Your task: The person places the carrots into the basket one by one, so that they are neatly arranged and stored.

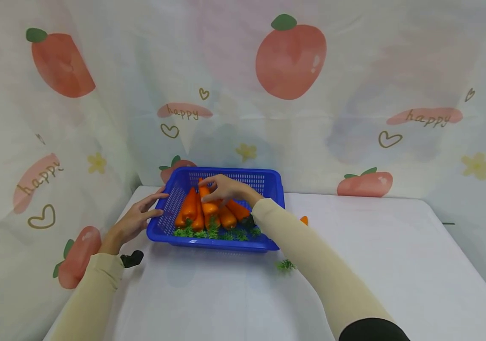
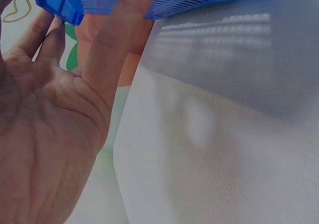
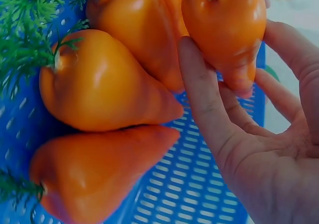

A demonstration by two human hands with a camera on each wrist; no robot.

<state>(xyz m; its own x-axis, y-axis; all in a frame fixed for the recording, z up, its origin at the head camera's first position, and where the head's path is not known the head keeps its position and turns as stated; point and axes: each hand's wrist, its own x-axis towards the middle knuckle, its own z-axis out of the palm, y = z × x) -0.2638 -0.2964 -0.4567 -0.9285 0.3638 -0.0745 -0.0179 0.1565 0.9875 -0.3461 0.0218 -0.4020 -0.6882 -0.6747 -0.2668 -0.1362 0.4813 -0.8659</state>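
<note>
In the head view, a blue plastic basket [image 1: 215,240] stands at the back of the white table with several orange toy carrots [image 1: 189,204] lying in it, their green leafy tops toward the front. My right hand [image 1: 222,187] reaches in over them. Thumb and fingers pinch the tapered end of one carrot [image 3: 224,25], which is tilted up with its tip toward the palm. At the basket's left side, my left hand [image 1: 134,220] touches the rim with spread, fairly straight fingers; its thumb [image 2: 107,50] lies against the blue lattice wall.
Right of the basket, another carrot is mostly hidden beneath my right sleeve [image 1: 311,255]; its orange tip [image 1: 304,220] and green leaves [image 1: 286,266] stick out. A printed cloth [image 1: 225,57] hangs behind and to the left of the table [image 1: 208,298].
</note>
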